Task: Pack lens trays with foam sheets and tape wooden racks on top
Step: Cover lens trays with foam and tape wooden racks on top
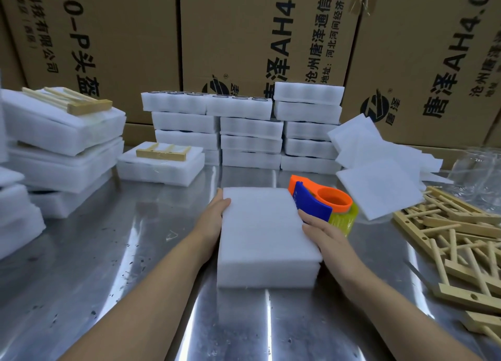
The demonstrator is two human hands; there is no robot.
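Both forearms reach in from the near edge of the bench [108,252] and meet at one tray [263,233], which lies in the middle with a foam sheet covering its top. Its long axis runs straight away from the person. The left hand [214,219] lies flat along the tray's left side with the thumb on the top edge. The right hand [322,233] presses with straight fingers on the right side. Neither hand is clenched, and they seem to be squaring sheet and tray between them rather than lifting. No lenses can be seen under the foam.

No rack lies on this tray yet, so fetching one looks like the step due. The loose racks [461,241] are heaped well off to the right, so the right hand is clearly the nearer one. The left could then stay to steady the tray. The tape dispenser [320,200] stands just beyond the right hand, close against the tray's far right corner, and is also that hand's reach.

A finished pack [162,157] at the left back carries its rack on top. Spare sheets [379,170] lie at the right back, and stacked trays [249,132] stand behind.
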